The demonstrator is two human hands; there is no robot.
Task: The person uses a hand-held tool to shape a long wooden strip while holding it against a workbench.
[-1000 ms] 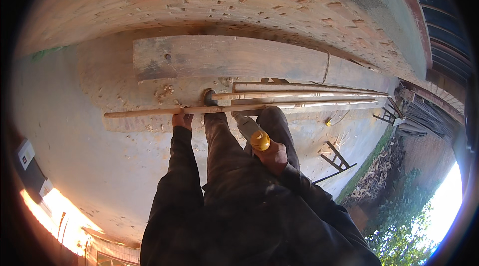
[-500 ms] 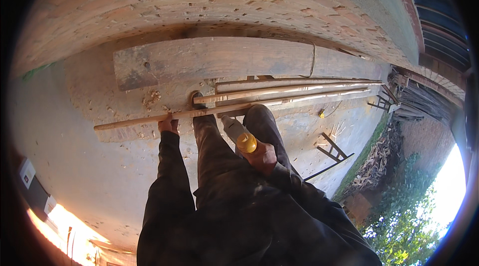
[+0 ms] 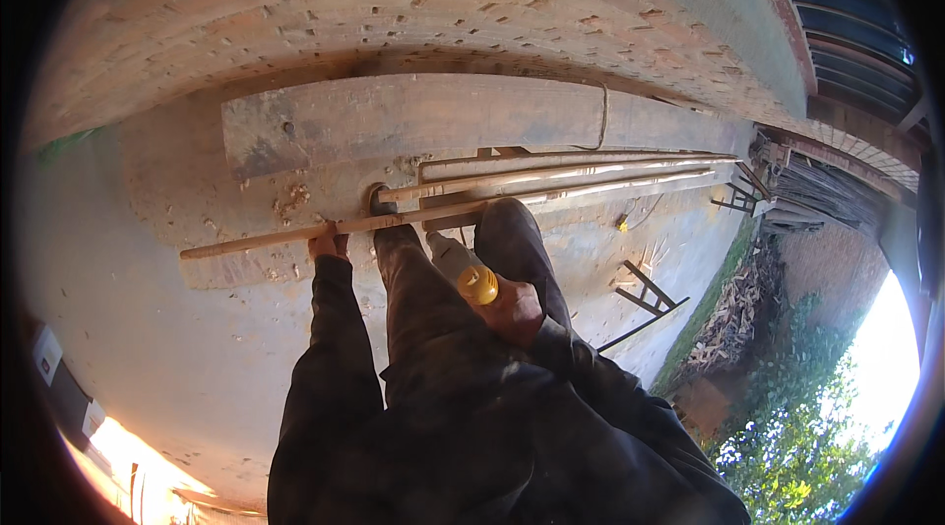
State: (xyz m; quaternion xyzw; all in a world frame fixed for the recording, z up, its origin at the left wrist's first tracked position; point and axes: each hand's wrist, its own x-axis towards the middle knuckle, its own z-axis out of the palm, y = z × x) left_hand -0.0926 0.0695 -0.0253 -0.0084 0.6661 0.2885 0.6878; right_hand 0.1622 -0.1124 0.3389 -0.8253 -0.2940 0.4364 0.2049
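Observation:
My left hand [image 3: 328, 245] grips a long, thin wooden pole [image 3: 241, 246] that crosses in front of my legs. My right hand [image 3: 507, 308] is closed on a grey object with a round yellow end [image 3: 450, 257], angled down toward the pole between my knees. What that object is, I cannot make out clearly. Beyond the held pole, more long wooden strips [image 3: 551, 173] run off to the right, and my left shoe [image 3: 381, 198] is partly visible behind the pole.
A wide weathered plank [image 3: 413, 122] lies along a brick wall [image 3: 413, 3]. Wood shavings [image 3: 290, 198] scatter the concrete floor [image 3: 148, 338]. A dark metal stand [image 3: 650, 294], a small yellow object [image 3: 622, 222] and stacked sticks [image 3: 827, 190] are to the right.
The view has shifted, moving my arms and the wood leftward in the picture; the pole now slants slightly more. Both hands keep their holds on the pole and the grey-and-yellow object.

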